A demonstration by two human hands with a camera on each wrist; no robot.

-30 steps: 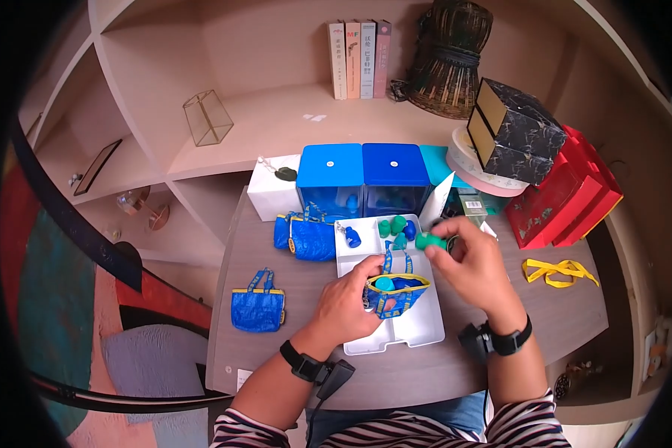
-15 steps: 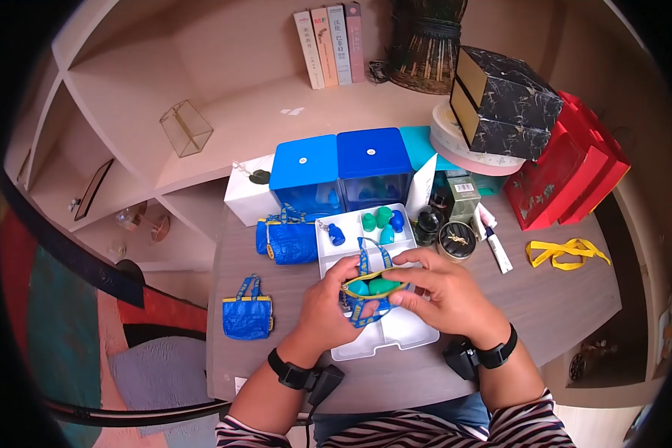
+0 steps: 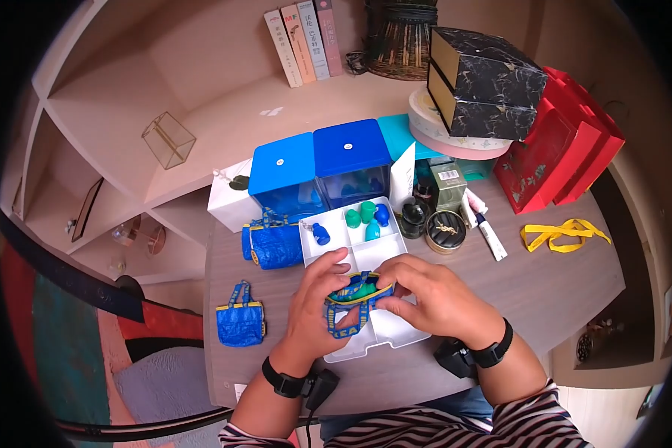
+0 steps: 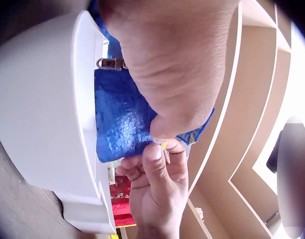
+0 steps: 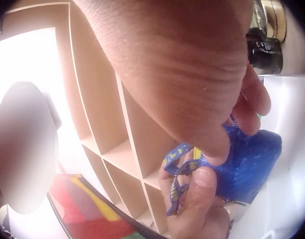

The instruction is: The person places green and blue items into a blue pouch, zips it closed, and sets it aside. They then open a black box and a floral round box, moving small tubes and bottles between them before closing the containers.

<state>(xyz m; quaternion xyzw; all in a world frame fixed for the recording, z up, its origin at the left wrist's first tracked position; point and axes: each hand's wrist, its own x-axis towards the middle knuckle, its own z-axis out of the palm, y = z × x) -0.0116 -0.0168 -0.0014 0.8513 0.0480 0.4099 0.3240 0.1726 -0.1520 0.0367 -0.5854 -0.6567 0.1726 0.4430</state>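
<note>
Between both hands is a small blue zip bag [image 3: 353, 313] with yellow edging and patterned straps, its mouth facing up and green pieces showing inside. My left hand [image 3: 311, 305] grips the bag's left side. At its right end, my right hand [image 3: 434, 300] pinches the edge between thumb and fingers. The bag's blue side [image 4: 120, 119] and a metal zip pull [image 4: 110, 63] appear in the left wrist view. Under the hands lies a white divided tray [image 3: 399, 332]. Its far compartments hold a blue keyring figure [image 3: 320, 234] and several small green and blue pieces [image 3: 372, 230].
Two more blue bags, one upright [image 3: 240, 325] and one bulging [image 3: 276, 248], stand left of the tray. Blue-lidded boxes [image 3: 351, 145] stand behind it. Right of it are a round tin [image 3: 446, 231], a dark jar [image 3: 413, 216], tubes [image 3: 491, 237] and a yellow ribbon [image 3: 564, 236].
The right hand, which held a green piece beside the tray a second ago, has come down to the bag's mouth and now pinches its edge. The mouth looks narrower. The head view has shifted.
</note>
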